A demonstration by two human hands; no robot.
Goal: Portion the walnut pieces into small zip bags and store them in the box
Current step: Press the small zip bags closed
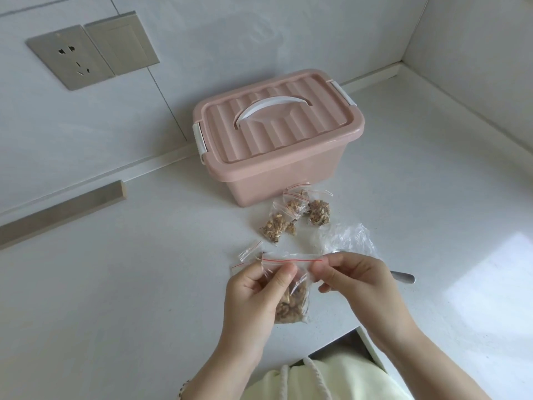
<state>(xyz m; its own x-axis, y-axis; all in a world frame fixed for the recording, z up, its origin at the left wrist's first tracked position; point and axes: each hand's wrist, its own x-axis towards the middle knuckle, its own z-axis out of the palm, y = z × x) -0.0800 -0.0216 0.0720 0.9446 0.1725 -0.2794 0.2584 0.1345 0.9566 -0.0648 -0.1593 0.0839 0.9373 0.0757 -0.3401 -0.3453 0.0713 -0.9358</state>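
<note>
"Walnut pieces (291, 306), where?"
"Inside the clear red-striped zip bag (288, 262), held over the white speckled bench (144, 284); left hand (248, 287) and right hand (354, 275) pinch its seal with curled fingers (284, 274)."
"Around it?"
"Filled small bags (297, 215) before the closed ribbed pink plastic box (277, 134); crumpled clear film (349, 238) and a metal spoon handle (402, 277) behind the right hand."
</note>
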